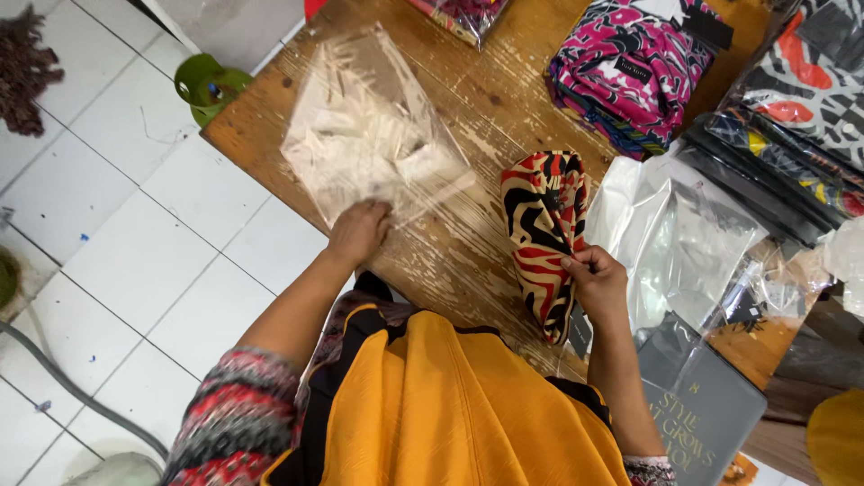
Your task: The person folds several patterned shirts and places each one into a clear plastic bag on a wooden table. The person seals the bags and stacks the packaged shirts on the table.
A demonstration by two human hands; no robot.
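Note:
My left hand (357, 231) rests on the near edge of a clear plastic bag (369, 130) full of pale strips, lying on the worn wooden table (468, 99). Its fingers press on the bag's edge. My right hand (596, 281) pinches a folded cloth (542, 234) patterned in red, black and cream, held upright just above the table near its front edge.
A pile of clear and silver plastic bags (675, 234) lies right of the cloth. A pink and black folded fabric stack (630, 63) sits at the back, more packed fabrics (792, 135) at the far right. A grey card (702, 414) lies near right. A green cup (209, 87) stands on the tiled floor.

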